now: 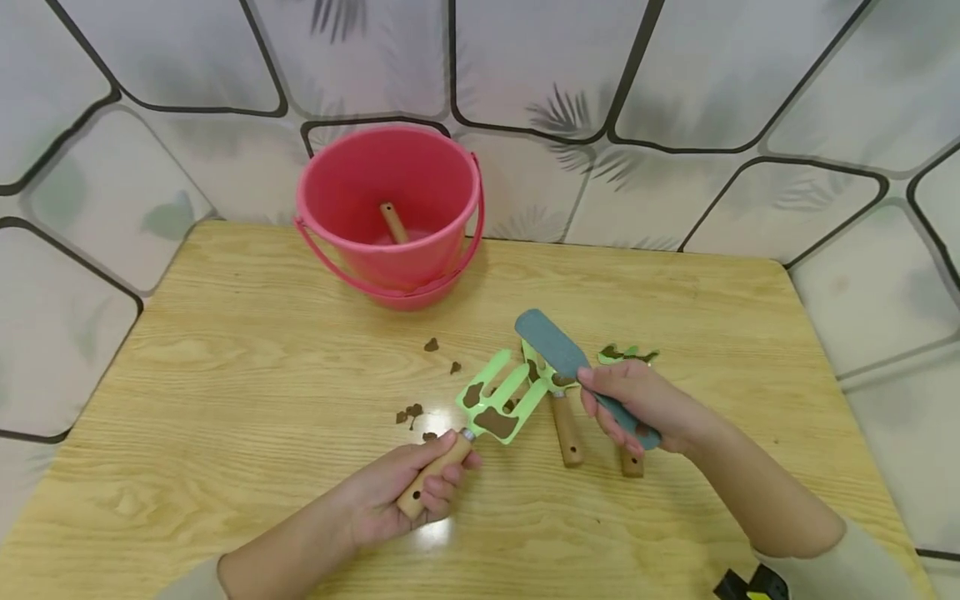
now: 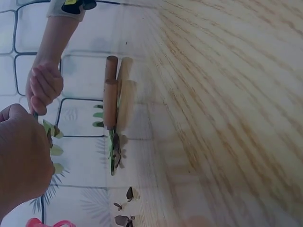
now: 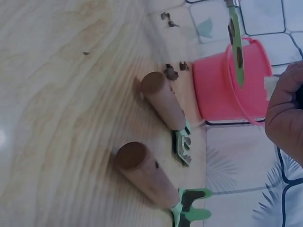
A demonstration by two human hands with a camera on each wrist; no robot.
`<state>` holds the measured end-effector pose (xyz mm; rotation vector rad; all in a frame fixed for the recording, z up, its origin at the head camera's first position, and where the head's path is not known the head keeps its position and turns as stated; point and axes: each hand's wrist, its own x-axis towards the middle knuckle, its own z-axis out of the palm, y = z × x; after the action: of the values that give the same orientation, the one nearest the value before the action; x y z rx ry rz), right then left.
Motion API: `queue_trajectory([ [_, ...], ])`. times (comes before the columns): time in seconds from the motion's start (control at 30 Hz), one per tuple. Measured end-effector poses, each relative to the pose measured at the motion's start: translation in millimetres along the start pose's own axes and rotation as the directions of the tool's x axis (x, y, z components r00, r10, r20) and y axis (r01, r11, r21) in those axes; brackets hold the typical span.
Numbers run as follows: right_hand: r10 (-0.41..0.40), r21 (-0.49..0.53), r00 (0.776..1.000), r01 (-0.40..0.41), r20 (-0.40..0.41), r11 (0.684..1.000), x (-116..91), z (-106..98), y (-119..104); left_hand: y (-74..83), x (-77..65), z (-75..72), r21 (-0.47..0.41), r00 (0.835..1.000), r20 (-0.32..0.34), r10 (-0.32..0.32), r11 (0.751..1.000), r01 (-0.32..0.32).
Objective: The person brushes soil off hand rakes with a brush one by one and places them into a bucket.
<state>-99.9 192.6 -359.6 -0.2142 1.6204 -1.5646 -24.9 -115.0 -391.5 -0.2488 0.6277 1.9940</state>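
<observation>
My left hand (image 1: 420, 487) grips the wooden handle of a small green garden fork (image 1: 495, 396), its tines pointing up and away and marked with brown patches. In my right hand (image 1: 637, 404) is a flat grey-blue tool (image 1: 551, 342) with rounded ends, pinched near its middle. Its far end reaches over a second green hand tool (image 1: 566, 429) that lies on the table. Another green tool (image 1: 628, 354) lies beside that one, and my right hand hides its middle in the head view. In the right wrist view both lying tools' wooden handles (image 3: 163, 101) show.
A pink bucket (image 1: 390, 271) stands at the back of the wooden table (image 1: 247, 350), its handle hanging down in front. Inside it is a wooden handle (image 1: 393, 223). Several brown bits (image 1: 412, 412) are scattered left of the fork. A patterned wall (image 1: 517, 183) borders the back.
</observation>
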Motion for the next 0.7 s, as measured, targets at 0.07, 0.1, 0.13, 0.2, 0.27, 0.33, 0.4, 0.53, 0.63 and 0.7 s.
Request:
queue_trajectory([
  [0.07, -0.001, 0.002, 0.999, 0.001, 0.034, 1.000, -3.5, -0.5, 4.3, 1.6, 0.4, -0.2, -0.029, 1.000, -0.012, -0.012, 1.000, 0.012],
  [0.1, -0.007, 0.007, 0.999, 0.007, 0.053, 1.000, -5.2, -0.9, 6.3, 2.6, 0.5, -0.3, -0.039, 1.000, -0.018, -0.018, 0.999, 0.017],
  [0.13, -0.011, 0.012, 0.997, 0.010, 0.071, 1.000, -7.1, -1.3, 8.1, 3.7, 0.5, -0.2, -0.045, 1.000, -0.022, -0.019, 0.999, 0.018],
  [0.2, -0.023, 0.026, 0.994, 0.020, 0.104, 0.999, -10.4, -2.3, 11.3, 6.2, 0.2, 0.3, -0.051, 0.999, -0.037, -0.018, 0.999, 0.016],
  [0.27, -0.025, 0.045, 0.991, 0.019, 0.132, 0.999, -13.4, -3.1, 13.8, 8.9, -0.3, 1.2, -0.055, 0.998, -0.053, -0.021, 0.998, 0.018],
  [0.33, -0.023, 0.054, 0.988, 0.015, 0.155, 0.998, -16.0, -3.1, 15.9, 11.3, -0.6, 2.1, -0.042, 0.998, -0.062, -0.019, 0.999, 0.017],
  [0.4, -0.017, 0.066, 0.983, 0.005, 0.182, 0.998, -17.9, -2.4, 18.0, 13.2, -0.1, 3.3, -0.035, 0.997, -0.068, -0.021, 0.999, 0.019],
  [0.53, -0.034, 0.086, 0.970, 0.014, 0.242, 0.996, -18.9, 0.7, 22.4, 15.2, 1.7, 4.9, -0.035, 0.999, -0.045, -0.022, 0.999, 0.020],
  [0.63, -0.064, 0.089, 0.957, 0.040, 0.283, 0.995, -16.8, 4.1, 25.9, 15.7, 3.6, 5.6, -0.054, 1.000, -0.015, -0.025, 0.998, 0.025],
  [0.7, -0.081, 0.080, 0.951, 0.059, 0.300, 0.995, -14.8, 6.5, 27.5, 15.8, 4.8, 6.2, -0.064, 1.000, 0.005, -0.024, 0.998, 0.025],
])
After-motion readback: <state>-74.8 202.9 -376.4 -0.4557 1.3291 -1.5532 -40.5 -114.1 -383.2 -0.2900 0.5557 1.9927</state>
